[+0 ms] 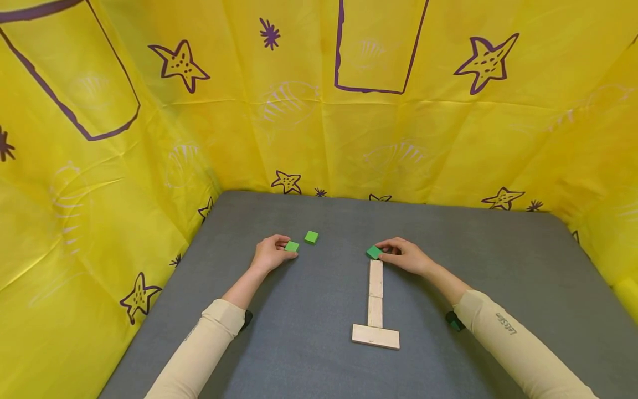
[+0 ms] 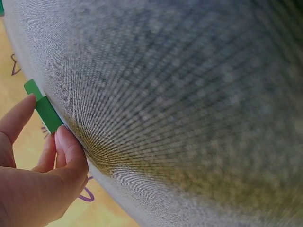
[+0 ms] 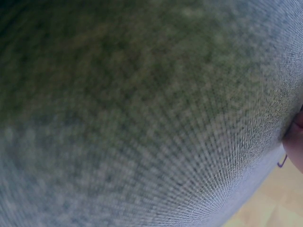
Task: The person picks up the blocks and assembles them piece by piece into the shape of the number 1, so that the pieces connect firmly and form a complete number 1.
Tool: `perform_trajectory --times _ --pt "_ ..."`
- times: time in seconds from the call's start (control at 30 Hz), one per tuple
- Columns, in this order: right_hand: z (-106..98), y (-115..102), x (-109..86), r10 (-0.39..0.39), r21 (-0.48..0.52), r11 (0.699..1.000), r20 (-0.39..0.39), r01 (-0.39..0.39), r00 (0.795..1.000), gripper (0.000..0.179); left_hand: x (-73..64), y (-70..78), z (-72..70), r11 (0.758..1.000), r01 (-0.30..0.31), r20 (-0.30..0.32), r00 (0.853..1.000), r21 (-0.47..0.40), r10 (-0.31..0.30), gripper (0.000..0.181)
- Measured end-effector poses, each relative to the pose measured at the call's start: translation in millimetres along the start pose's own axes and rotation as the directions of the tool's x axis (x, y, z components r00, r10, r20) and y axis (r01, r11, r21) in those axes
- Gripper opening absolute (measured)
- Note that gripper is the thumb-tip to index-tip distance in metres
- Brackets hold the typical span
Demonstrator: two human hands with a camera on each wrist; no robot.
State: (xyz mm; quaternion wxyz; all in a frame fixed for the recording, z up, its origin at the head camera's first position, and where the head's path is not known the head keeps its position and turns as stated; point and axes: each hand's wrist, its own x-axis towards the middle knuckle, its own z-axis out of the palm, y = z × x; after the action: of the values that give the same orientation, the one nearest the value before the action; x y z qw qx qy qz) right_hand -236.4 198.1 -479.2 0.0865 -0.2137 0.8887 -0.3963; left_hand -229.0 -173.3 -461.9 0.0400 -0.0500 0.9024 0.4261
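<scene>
My left hand [image 1: 271, 253] pinches a light green block [image 1: 292, 246] on the table, thumb on one side and fingers on the other. The left wrist view shows this green block [image 2: 49, 115] between the fingertips, with a second one [image 2: 33, 88] behind it. That second light green block [image 1: 311, 238] lies just to the right. My right hand [image 1: 406, 256] holds a darker green block [image 1: 374, 252] at the far end of an upper wooden plank [image 1: 376, 279]. A lower plank [image 1: 375, 312] continues the line down to a crosswise plank [image 1: 376, 337]. Only part of the right hand [image 3: 294, 146] shows in the right wrist view.
A grey cloth-covered table [image 1: 309, 354] lies under everything. Yellow sheeting [image 1: 319, 133] with purple starfish drawings stands behind it and along its sides. Dark bands sit at both sleeve cuffs.
</scene>
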Motion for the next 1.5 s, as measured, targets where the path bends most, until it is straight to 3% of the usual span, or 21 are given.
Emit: perform_trajectory --times 0.47,0.73,1.5 --pt "-0.4 -1.9 -0.3 0.022 0.01 1.0 0.003 -0.022 1.0 0.034 -10.3 4.5 1.5 0.995 -0.07 -0.031 0.997 -0.064 0.069 0.046" --pt "0.9 0.1 0.2 0.013 0.008 1.0 -0.001 -0.013 1.0 0.034 -12.1 7.6 7.3 0.99 -0.019 0.007 1.0 -0.142 0.021 0.049" --pt "2.0 1.7 1.2 0.01 -0.003 1.0 -0.003 -0.01 1.0 0.034 -22.0 37.4 28.1 0.975 -0.058 0.049 0.996 -0.215 0.07 0.05"
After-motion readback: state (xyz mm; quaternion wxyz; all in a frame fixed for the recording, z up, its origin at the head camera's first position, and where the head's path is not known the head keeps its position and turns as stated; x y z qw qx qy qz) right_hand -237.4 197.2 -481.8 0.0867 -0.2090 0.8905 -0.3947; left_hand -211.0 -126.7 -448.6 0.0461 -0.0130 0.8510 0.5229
